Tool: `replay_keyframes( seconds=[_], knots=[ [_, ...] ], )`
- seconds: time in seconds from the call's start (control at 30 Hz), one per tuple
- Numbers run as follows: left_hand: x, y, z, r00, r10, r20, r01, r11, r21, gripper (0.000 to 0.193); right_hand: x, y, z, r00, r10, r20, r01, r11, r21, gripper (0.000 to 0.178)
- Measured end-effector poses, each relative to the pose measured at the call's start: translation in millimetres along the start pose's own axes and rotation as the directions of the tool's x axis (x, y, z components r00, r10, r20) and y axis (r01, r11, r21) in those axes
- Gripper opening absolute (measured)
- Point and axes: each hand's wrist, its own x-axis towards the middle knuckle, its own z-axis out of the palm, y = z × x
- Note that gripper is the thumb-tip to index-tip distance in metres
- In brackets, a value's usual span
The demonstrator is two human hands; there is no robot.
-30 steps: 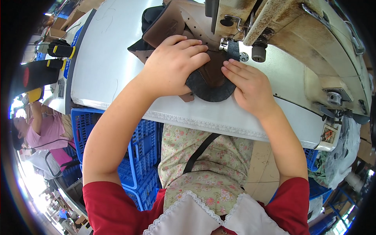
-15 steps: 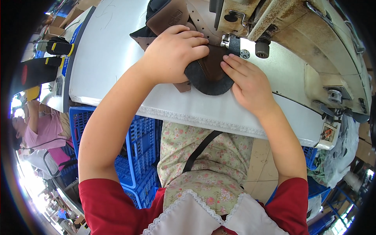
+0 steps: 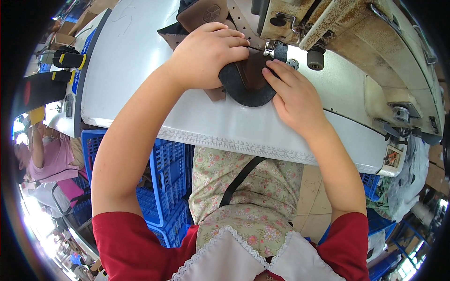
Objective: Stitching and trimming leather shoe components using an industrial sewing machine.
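Observation:
A brown leather shoe upper point(image 3: 255, 70) with a dark rounded border lies on the white sewing machine table, partly beneath the metal presser foot point(image 3: 269, 48). My left hand point(image 3: 208, 56) rests over its left side, fingers curled on the leather near the foot. On the right edge, my right hand point(image 3: 295, 93) presses with stretched fingertips, its thumb low beside the dark border. Behind my left hand spreads a lighter brown part with an embossed mark and a row of punched holes point(image 3: 241, 21). My palms hide some of the leather, and the needle cannot be made out.
The worn beige sewing machine head point(image 3: 389, 51) rises at the right. A printed ruler strip point(image 3: 234, 143) runs along the near edge of the table. Blue plastic crates point(image 3: 168, 182) stand below, left of my lap. A person in pink point(image 3: 54, 159) sits at far left.
The shoe upper has slid slightly away from me, toward the presser foot. Both hands have moved with it, the left one a little farther up.

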Motion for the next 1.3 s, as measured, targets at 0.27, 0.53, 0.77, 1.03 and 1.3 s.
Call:
replay_keyframes(
  seconds=[0.27,0.53,0.77,1.03,1.3],
  knots=[
    [2,-7,3,1.000,0.014,-0.006,-0.014,1.000,-0.025,0.070,1,-1,5,0.999,0.014,-0.040,-0.014,1.000,0.001,0.043],
    [5,-6,-4,0.998,0.020,0.053,-0.017,0.999,-0.039,0.055,1,-2,4,0.999,0.035,-0.029,-0.035,0.999,0.009,0.042],
    [5,-9,-2,0.999,0.040,0.009,-0.040,0.998,-0.042,0.051,1,-1,5,0.999,0.008,-0.054,-0.007,1.000,0.014,0.044],
    [6,-9,-5,0.999,0.047,-0.004,-0.047,0.996,-0.072,0.051,1,-3,3,0.999,0.028,-0.047,-0.026,0.999,0.035,0.044],
    [6,-7,-6,0.999,0.041,0.011,-0.040,0.996,-0.075,0.057,1,-3,3,0.998,0.027,-0.056,-0.025,0.999,0.039,0.042]
  ],
)
